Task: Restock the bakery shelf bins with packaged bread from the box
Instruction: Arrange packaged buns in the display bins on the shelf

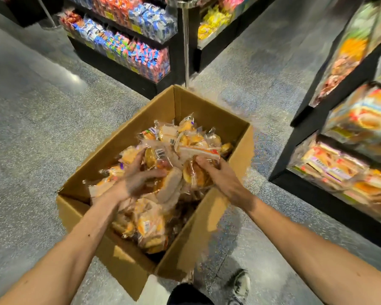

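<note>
Pick from box (110,150) | left hand (136,179) clutched bread pack (155,158) | right hand (221,176) gripped bun pack (196,172) | best lifted by wrappers, unsquashed

head cam, fwd+down, close over box (116,139)

Right of the open brown cardboard box (128,133), the black shelf bins (339,172) are motion-blurred and cut off; inside it, fingertips of the right hand (222,179) seem buried among clear-wrapped bread packets (150,225).
</note>
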Available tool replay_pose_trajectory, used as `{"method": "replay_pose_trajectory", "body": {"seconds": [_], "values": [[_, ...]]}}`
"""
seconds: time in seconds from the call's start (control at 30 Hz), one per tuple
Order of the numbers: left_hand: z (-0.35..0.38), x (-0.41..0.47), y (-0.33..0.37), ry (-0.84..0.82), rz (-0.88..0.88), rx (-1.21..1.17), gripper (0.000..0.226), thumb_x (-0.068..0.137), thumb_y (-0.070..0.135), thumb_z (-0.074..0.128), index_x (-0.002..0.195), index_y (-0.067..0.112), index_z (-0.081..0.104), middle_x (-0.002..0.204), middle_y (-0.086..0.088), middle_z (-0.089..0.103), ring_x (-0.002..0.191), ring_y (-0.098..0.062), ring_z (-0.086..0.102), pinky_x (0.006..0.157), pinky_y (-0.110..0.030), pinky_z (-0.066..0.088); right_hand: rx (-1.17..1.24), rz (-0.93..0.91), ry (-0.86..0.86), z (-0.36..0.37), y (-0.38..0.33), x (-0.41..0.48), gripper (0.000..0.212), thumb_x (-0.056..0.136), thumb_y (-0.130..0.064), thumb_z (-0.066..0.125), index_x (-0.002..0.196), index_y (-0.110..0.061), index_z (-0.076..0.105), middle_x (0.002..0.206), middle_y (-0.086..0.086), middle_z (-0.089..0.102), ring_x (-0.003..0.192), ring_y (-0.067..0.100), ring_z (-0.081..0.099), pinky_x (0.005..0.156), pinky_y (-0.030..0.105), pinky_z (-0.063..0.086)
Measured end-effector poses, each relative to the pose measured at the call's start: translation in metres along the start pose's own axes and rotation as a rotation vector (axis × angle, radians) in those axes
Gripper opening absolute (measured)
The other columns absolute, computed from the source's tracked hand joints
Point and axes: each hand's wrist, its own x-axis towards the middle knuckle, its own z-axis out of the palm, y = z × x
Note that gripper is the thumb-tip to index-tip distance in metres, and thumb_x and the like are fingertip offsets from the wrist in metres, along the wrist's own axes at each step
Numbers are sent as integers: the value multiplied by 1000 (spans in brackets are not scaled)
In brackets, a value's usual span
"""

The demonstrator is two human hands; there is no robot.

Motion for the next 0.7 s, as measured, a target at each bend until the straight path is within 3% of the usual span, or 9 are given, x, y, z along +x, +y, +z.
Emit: {"method": "replay_pose_trajectory", "body": {"seconds": [0.1,0.17,0.27,0.37,0.47,0.53,0.63,0.7], "values": [[63,10,16,-35,-1,-77,78,78,-1,74,144,24,41,101,-2,73,77,-11,71,54,-25,54,144,-56,49,-55,-15,-15,32,90,-42,68,116,-25,63,101,-9,75,89,6,73,78,35,62],[107,11,25,-59,-26,-137,95,62,13,86,145,26,41,110,-3,73,93,-20,71,57,-30,55,170,-69,80,-96,-22,-29,34,93,-40,63,122,-23,56,100,-8,73,79,4,72,69,34,62],[177,11,38,-103,-14,-127,105,54,25,88,147,19,40,103,-1,75,95,-22,71,60,-36,56,203,-101,98,-163,-26,-52,50,89,-54,59,126,-22,51,104,-2,72,81,14,74,71,42,62],[264,3,54,-116,35,-91,99,60,26,83,146,28,35,117,1,72,97,-12,71,70,-45,56,262,-127,80,-242,-26,-85,65,84,-64,62,130,-21,52,108,1,72,89,20,75,73,44,60],[357,-3,69,-180,47,-106,92,63,21,74,146,29,32,121,-1,68,101,-18,65,60,-48,57,297,-142,80,-328,-23,-121,37,88,-35,62,115,-12,53,81,-4,72,73,14,72,80,50,59],[419,-3,78,-229,62,-105,99,63,20,73,149,30,26,115,-2,68,99,-21,65,56,-44,58,289,-181,117,-385,-21,-144,13,94,-17,56,106,-17,51,73,-6,69,69,11,69,86,53,56],[508,-1,89,-324,76,-95,100,70,17,73,153,29,19,98,-1,73,80,-21,74,52,-41,58,303,-228,239,-463,-19,-178,16,93,-14,59,107,-19,54,85,1,67,74,15,68,79,47,57],[564,0,95,-380,105,-52,80,80,13,70,148,25,28,87,4,76,69,-15,73,46,-35,55,321,-254,320,-508,-15,-198,18,92,-14,62,109,-19,57,89,0,70,83,19,69,78,46,58]]}}
